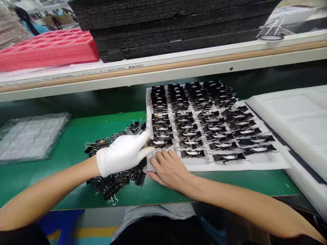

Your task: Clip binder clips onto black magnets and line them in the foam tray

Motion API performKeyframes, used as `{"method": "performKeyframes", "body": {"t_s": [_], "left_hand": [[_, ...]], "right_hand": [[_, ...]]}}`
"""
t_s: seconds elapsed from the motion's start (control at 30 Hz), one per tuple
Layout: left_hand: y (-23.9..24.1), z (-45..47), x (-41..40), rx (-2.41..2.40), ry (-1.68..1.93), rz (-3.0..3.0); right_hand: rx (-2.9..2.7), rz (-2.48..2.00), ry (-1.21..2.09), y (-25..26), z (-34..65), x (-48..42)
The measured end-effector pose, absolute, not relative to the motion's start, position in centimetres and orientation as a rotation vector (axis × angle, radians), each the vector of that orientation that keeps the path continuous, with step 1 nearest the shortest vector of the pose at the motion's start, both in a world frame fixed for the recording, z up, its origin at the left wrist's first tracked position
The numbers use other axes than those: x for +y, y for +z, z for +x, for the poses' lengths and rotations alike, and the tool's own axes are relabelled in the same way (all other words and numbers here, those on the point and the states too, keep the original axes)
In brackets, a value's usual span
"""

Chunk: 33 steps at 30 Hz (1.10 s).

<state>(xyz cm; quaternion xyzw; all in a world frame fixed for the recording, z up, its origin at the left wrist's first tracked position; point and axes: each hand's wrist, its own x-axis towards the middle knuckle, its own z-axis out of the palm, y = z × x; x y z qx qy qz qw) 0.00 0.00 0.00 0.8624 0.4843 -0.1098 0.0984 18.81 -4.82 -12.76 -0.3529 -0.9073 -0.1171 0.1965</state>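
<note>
My left hand (125, 151), in a white glove, has its thumb and fingers closed around the left end of a black binder clip (162, 143) in the front left of the white sheet. My bare right hand (172, 168) is curled over the front left edge of that white sheet (199, 165), fingers on top and thumb low at the edge. Rows of black binder clips with wire handles stand on the sheet, many with a white strip showing in the middle. A loose heap of binder clips (109, 185) lies under and around my left hand.
Clear plastic trays (33, 134) lie at the left of the green table (84, 127). White foam slabs (293, 115) flank the sheet at right. Above runs a shelf edge (163, 73) carrying black foam (176, 27), pink foam (48, 51) and a wire stand (272, 35).
</note>
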Motion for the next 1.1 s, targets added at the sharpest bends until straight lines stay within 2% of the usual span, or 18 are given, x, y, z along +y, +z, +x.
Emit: {"method": "performKeyframes", "body": {"t_s": [0.2, 0.43, 0.63, 0.87, 0.97, 1.1], "left_hand": [[-0.9, 1.6, 0.5, 1.409, -0.4, 2.585], [-1.7, 2.2, 0.6, 1.401, -0.485, 2.658], [-2.5, 3.9, 0.0, 1.499, -0.6, 2.982], [-3.5, 4.3, 0.5, 1.539, -0.564, 2.953], [-2.7, 3.7, 0.5, 1.466, -0.449, 3.006], [-2.0, 3.4, 0.7, 1.353, -0.34, 3.09]], "right_hand": [[-2.475, -0.973, -0.235, -12.9, 18.7, -4.5], [-2.184, -0.734, -0.339, -12.9, 19.1, -4.0], [-2.078, -0.532, -0.329, -11.6, 19.2, -3.2], [-2.09, -0.275, -0.241, -11.8, 19.9, -3.4], [-2.029, -0.236, -0.044, -11.6, 20.5, -3.5], [-1.535, -0.463, 0.484, -9.0, 22.2, -2.2]]}}
